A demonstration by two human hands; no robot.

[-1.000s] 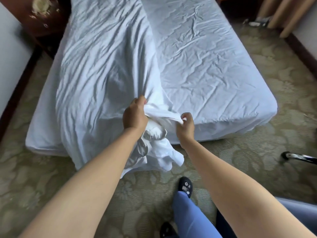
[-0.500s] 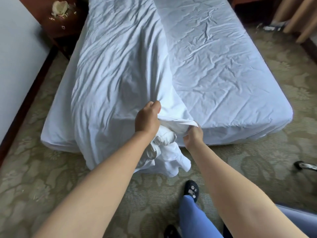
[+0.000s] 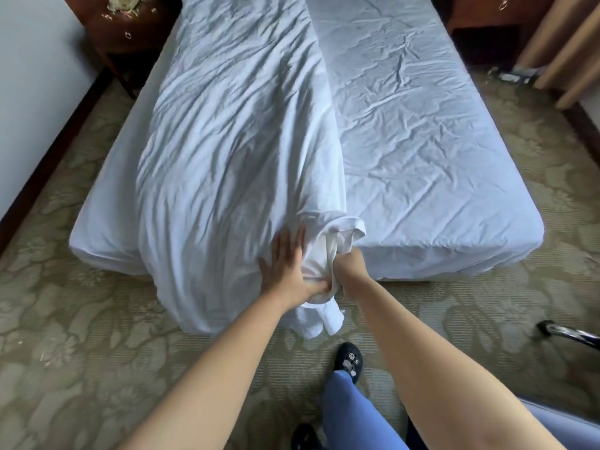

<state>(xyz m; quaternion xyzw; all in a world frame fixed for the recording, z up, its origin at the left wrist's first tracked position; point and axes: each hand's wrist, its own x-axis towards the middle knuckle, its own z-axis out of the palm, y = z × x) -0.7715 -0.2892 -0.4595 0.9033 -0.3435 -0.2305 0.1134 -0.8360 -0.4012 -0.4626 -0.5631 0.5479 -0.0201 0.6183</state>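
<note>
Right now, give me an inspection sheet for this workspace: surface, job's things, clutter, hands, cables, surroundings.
Surface: mattress in a wrinkled white fitted sheet.
Job's things: loose white sheet lies lengthwise over the bed's left half, its end hanging over the foot towards the carpet.
Clutter: crumbled debris on the nightstand; scraps on the floor by the curtains.
Hands: left hand flat on the loose white sheet, fingers straight; right hand grips its bunched corner.
Cables: nothing seen.
Surroundings: patterned carpet, wooden nightstand, curtains, pale wall.
</note>
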